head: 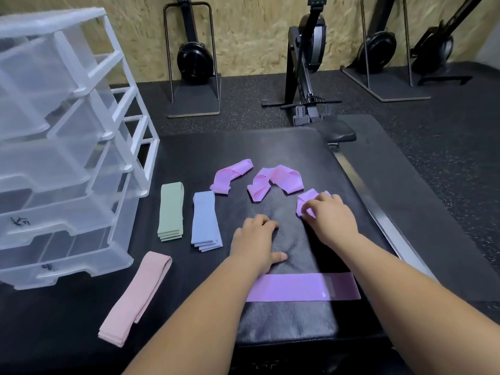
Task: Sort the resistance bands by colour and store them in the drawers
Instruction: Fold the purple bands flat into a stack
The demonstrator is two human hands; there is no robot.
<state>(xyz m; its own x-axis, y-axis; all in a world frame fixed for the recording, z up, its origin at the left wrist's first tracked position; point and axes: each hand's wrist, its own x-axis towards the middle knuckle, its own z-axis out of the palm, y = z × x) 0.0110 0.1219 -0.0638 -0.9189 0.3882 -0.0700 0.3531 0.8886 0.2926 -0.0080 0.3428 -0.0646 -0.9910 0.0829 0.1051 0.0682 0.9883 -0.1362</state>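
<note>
Pinching the crumpled purple band, the right hand has its fingers curled onto the cloth, which bunches just left of and beyond the fingertips. The flat purple band, likely where this one belongs, lies nearer the body than those fingers, with its long axis running left to right under both forearms. The left hand rests on the dark pad to the left, fingers loosely bent and holding nothing. The right hand is nearer the crumpled band.
</note>
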